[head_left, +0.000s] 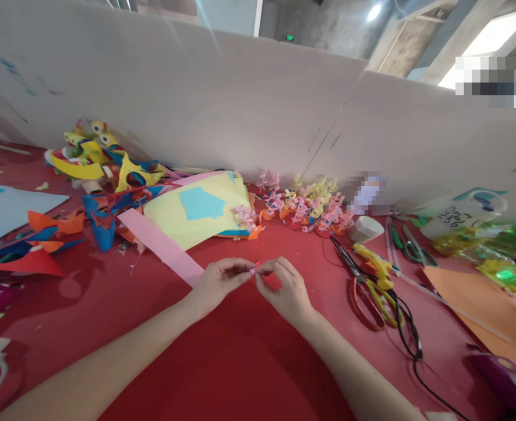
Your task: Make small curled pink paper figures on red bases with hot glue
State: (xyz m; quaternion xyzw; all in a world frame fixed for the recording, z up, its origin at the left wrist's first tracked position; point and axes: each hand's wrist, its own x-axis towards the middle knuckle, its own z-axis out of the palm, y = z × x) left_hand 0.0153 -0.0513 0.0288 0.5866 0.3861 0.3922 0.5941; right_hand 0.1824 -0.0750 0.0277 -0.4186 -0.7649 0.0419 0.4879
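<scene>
A small pink piece of paper (253, 271) is pinched between my two hands above the red table (240, 362). My left hand (223, 279) grips it from the left with thumb and fingertips. From the right, my right hand (286, 286) closes on it the same way; a bit of red shows behind its fingers. Beside my left hand lies a long pink paper strip (161, 248), one end close to the wrist. Beyond both hands sit many curled pink and yellow paper pieces (302, 207) in a cluster.
Yellow paper sheets (174, 225) with a blue piece on top lie at centre back. Colourful paper cutouts (95, 161) pile up at the left. To the right are a yellow glue gun (374, 263) with its black cord, red-handled scissors (367, 307), a tape roll (367, 228) and orange paper (481, 304).
</scene>
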